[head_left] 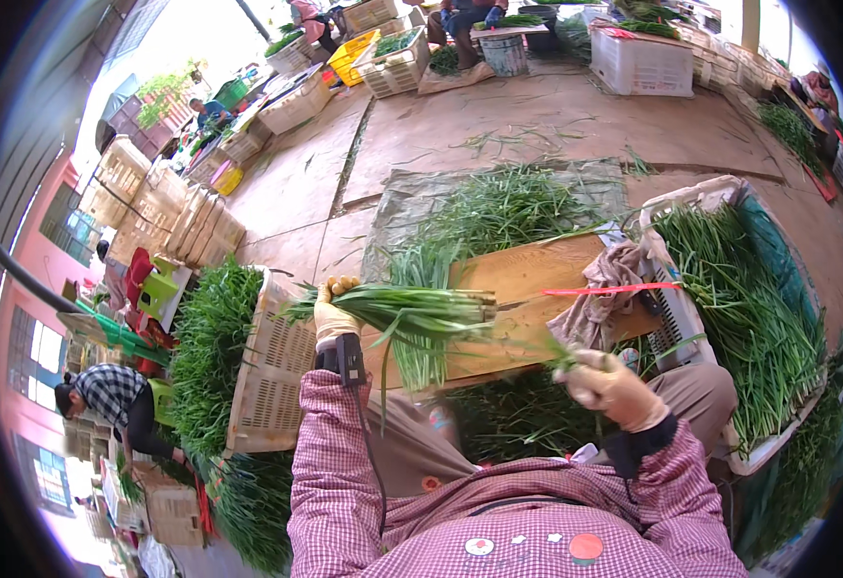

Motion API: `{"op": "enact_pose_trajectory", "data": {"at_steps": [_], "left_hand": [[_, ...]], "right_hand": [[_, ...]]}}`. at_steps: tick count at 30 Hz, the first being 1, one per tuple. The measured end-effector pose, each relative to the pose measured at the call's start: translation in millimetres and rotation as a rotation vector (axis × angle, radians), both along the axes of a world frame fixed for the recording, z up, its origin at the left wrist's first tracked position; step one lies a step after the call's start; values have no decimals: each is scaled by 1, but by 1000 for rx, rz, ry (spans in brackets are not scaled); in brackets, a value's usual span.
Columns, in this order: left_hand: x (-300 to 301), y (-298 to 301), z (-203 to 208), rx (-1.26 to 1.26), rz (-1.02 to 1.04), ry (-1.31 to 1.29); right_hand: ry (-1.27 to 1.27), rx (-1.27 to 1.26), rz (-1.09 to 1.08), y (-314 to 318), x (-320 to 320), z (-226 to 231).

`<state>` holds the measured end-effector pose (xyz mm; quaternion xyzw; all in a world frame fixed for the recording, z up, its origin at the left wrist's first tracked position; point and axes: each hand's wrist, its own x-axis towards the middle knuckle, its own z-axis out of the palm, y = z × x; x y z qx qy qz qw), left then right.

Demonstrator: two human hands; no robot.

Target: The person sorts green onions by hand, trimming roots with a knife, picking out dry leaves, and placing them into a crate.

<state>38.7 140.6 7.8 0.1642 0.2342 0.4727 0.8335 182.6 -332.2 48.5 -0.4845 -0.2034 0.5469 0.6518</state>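
My left hand (333, 313), in a pale glove, is wrapped round a bunch of garlic chives (421, 306). The bunch lies level above a wooden board (527, 275), its cut pale ends pointing right. Some loose leaves hang from it over the board's near left corner. My right hand (619, 390), also gloved, is over my right knee with its fingers closed on a few chive leaves (564, 358), which are blurred by motion. A crumpled grey-brown cloth (595, 306) rests at the board's right end, with a pink-red strip (624, 288) across it.
A crate (275, 371) of chives stands tilted at my left, and another crate (667, 328) full of chives is at my right. Loose chives (513, 207) cover a sheet beyond the board. More lie under the board. Farther off, people sit among crates and baskets.
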Motion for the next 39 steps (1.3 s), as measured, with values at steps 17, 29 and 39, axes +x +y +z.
{"op": "enact_pose_trajectory", "data": {"at_steps": [17, 29, 39], "left_hand": [[8, -138, 48, 85, -8, 104], [-65, -74, 22, -146, 171, -38], [-73, -124, 40, 31, 177, -108]], "right_hand": [[-1572, 133, -535, 137, -30, -12], [-862, -181, 132, 46, 5, -102], [-1058, -90, -314, 70, -31, -32]]}}
